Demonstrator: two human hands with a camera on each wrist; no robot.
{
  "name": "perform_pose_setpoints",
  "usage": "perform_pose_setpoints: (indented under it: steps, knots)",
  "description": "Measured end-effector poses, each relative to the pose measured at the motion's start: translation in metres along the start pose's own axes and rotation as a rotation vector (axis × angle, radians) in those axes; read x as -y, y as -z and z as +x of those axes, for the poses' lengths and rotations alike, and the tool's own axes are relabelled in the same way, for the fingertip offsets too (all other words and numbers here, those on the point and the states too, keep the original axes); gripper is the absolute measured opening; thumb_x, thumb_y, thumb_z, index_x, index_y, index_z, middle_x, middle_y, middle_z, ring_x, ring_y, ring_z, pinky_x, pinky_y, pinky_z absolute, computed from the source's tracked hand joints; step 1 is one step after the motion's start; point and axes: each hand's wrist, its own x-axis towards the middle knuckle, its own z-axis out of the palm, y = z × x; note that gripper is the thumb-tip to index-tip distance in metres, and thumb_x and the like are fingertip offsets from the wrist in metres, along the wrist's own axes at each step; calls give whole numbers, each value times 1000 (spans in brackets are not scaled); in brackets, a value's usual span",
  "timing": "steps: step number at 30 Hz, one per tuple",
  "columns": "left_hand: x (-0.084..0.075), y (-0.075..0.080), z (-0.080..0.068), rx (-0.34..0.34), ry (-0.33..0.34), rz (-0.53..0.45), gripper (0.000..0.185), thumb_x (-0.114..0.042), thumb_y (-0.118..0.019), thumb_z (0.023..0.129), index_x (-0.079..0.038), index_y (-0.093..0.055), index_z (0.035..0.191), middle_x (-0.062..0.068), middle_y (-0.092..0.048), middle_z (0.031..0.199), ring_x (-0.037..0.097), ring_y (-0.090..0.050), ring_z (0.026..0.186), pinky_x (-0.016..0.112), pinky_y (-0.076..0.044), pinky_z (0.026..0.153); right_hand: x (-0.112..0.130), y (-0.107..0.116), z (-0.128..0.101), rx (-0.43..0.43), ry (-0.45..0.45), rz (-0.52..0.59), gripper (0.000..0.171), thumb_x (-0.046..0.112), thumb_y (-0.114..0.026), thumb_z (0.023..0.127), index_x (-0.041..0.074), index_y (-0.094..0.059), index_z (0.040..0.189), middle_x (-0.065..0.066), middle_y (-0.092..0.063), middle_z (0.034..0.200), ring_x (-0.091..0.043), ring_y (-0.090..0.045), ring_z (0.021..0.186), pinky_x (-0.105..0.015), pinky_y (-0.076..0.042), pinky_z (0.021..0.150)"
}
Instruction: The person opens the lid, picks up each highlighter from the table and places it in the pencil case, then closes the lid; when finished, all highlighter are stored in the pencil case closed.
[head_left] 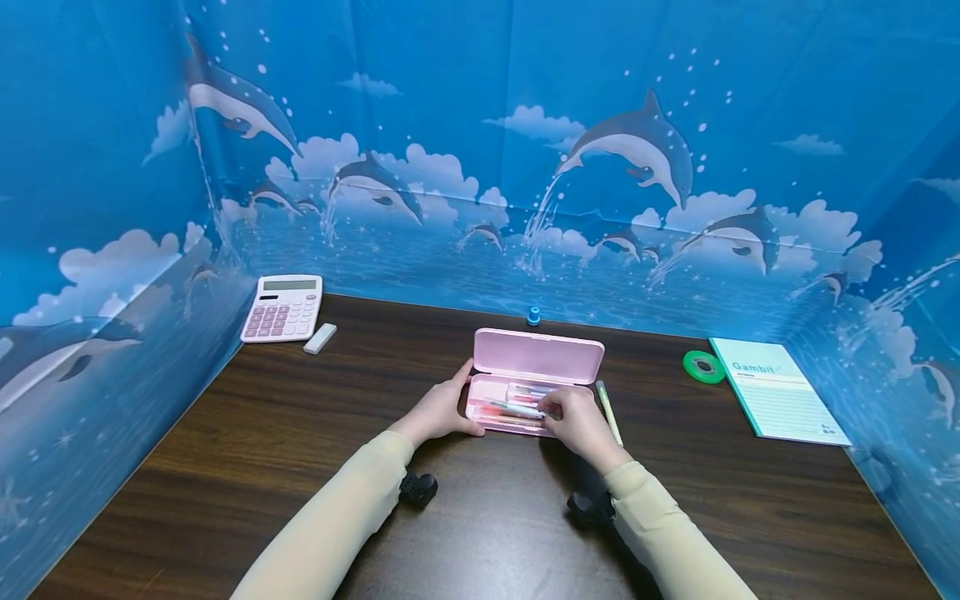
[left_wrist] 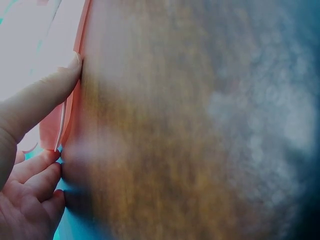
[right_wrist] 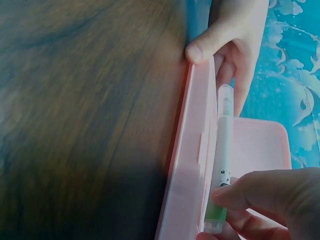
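Observation:
A pink pencil case (head_left: 537, 356) lies on the table with its lid raised at the back, and several pens and pencils show inside. My left hand (head_left: 441, 408) holds the case's left end, the thumb at its front corner and the fingers round the side. In the left wrist view, that thumb (left_wrist: 47, 97) presses on the pink edge. Over the case's right half, my right hand (head_left: 581, 421) pinches a white pen (right_wrist: 223, 145) with a green end and a clear cap. The pen lies lengthwise along the front wall (right_wrist: 187, 150), over the case opening.
A pale yellow-green pen (head_left: 609, 414) lies just right of the case. At the back left are a calculator (head_left: 282, 310) and a white eraser (head_left: 320, 338). A small blue object (head_left: 533, 316) stands behind the lid. A green tape roll (head_left: 703, 367) and a notepad (head_left: 780, 392) lie right.

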Motion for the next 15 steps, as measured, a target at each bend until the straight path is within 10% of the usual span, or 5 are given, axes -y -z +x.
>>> perform_pose_setpoints:
  steps: [15]
  knots:
    - [1, 0, 1, 12, -2, -4, 121, -31, -88, 65, -7, -9, 153, 12, -45, 144, 28, -44, 130, 45, -35, 106, -1, 4, -2, -69, -25, 12, 9, 5, -77, 75, 6, -72, 82, 0, -59, 70, -12, -48, 65, -27, -42, 61]
